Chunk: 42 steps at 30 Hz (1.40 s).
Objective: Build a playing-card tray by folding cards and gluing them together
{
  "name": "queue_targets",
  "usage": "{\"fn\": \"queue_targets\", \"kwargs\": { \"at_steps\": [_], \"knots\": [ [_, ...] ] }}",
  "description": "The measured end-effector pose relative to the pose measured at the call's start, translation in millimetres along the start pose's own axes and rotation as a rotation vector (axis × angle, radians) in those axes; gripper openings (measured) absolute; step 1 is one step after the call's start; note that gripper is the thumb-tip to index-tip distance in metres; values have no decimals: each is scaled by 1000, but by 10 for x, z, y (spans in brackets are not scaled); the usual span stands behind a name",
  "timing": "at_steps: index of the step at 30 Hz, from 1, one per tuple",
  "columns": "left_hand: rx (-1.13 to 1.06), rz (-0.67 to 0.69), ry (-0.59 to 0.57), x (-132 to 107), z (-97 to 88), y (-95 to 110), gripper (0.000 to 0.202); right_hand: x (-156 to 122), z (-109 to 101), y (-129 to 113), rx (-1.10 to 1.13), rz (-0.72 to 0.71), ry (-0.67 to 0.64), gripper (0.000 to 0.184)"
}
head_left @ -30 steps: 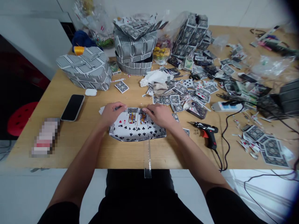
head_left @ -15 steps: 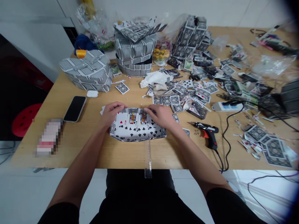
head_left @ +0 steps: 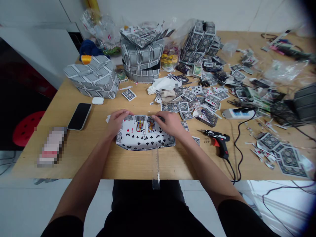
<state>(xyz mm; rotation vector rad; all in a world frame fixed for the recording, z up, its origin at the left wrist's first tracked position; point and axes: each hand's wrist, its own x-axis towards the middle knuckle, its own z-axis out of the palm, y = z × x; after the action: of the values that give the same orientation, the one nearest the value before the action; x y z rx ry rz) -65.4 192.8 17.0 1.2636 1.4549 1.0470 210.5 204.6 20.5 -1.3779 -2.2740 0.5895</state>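
A shallow tray made of playing cards [head_left: 145, 140] lies in front of me on the wooden table, its inside showing card faces with clubs, hearts and two picture cards. My left hand [head_left: 118, 121] grips its far left edge, thumb on top and the other fingers partly hidden behind the rim. On the far right edge, my right hand [head_left: 169, 122] pinches the rim between its thumb and curled fingers. A clear ruler [head_left: 156, 168] sticks out from under the tray's near side and over the table edge.
A glue gun [head_left: 218, 141] with a black cable lies to the right, near a power strip [head_left: 238, 113]. Woven card baskets [head_left: 92, 77] stand at the back left. Loose cards [head_left: 213, 97] and scraps cover the back right. A phone [head_left: 79, 116] lies at left.
Both hands stay at the tray's far edge with almost no movement. The whole view has shifted very slightly.
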Motion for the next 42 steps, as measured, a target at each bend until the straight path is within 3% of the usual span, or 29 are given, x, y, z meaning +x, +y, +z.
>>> {"fn": "queue_targets", "kwargs": {
  "at_steps": [7,11,17,19,22,25,27,31,34,42],
  "knots": [
    [10,52,3,14,0,-17,30,-2,13,-6,61,11,17,40],
    [5,75,27,10,4,-43,29,1,-11,-19,145,12,131,31],
    [20,189,226,56,-45,-113,29,-290,-205,-268,152,-78,272,25],
    [97,237,321,101,-107,-161,28,-489,-231,-432,167,-145,208,23],
    [238,259,425,171,-227,-242,21,-768,-154,-653,134,-279,-44,25],
    [407,248,442,220,-324,-308,23,-906,9,-778,-52,-343,-232,31],
    [528,231,422,233,-358,-334,32,-908,102,-818,-199,-316,-302,24],
    [743,179,380,233,-370,-347,28,-831,185,-844,-385,-228,-354,10],
    [853,150,329,222,-359,-343,16,-803,200,-818,-442,-212,-348,9],
    [947,157,276,217,-362,-398,21,-759,204,-663,-481,-195,-270,11]
  ]
}}
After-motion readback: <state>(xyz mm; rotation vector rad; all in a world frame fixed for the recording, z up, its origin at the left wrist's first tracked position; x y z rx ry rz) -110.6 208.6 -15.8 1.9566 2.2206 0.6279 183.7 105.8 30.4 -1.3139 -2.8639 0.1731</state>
